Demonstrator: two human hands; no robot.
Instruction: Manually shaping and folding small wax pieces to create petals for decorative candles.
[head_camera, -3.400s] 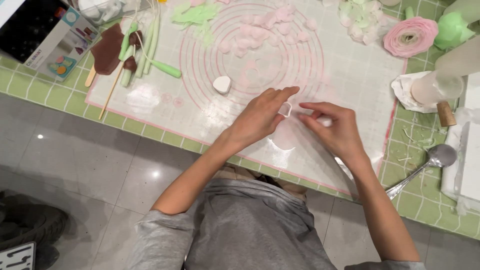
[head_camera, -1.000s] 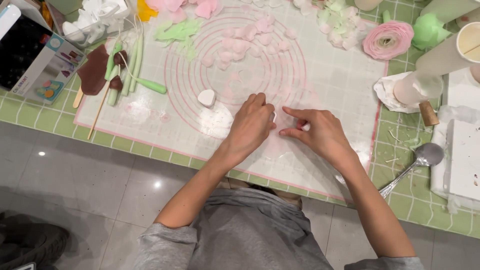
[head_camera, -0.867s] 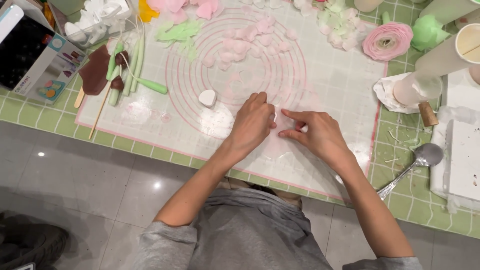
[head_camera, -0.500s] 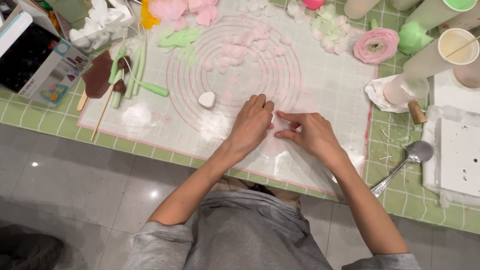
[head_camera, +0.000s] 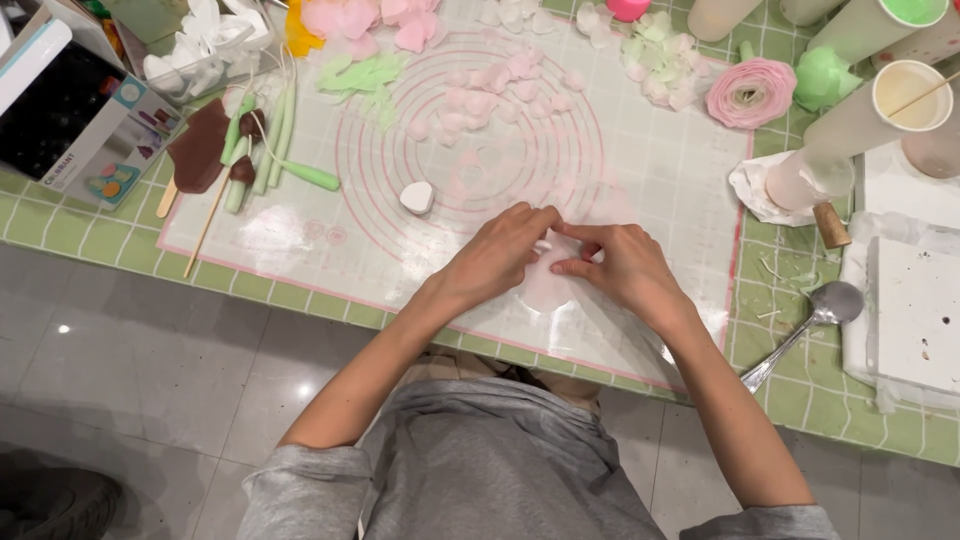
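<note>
pressing close together, the left hand (head_camera: 500, 257) and right hand (head_camera: 615, 265) pinch a thin pale pink disc (head_camera: 548, 285) with bent fingers at its far edge. it lies flat near the mat's (head_camera: 660, 180) near edge, round, no clear long axis. earlier the hands sat lower in view; the white heart cutter (head_camera: 416, 197) stays left.

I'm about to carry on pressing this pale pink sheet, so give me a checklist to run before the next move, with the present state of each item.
1. Left hand on the pale pink sheet: ok, fingertips rest on it.
2. Right hand on the sheet: ok, fingers meet the left hand's.
3. Sheet lies on the silicone mat: ok.
4. Small cutter between the fingers: cannot tell, mostly hidden.
5. White heart-shaped piece apart from the hands: ok.
6. Spoon off the mat: ok.
</note>
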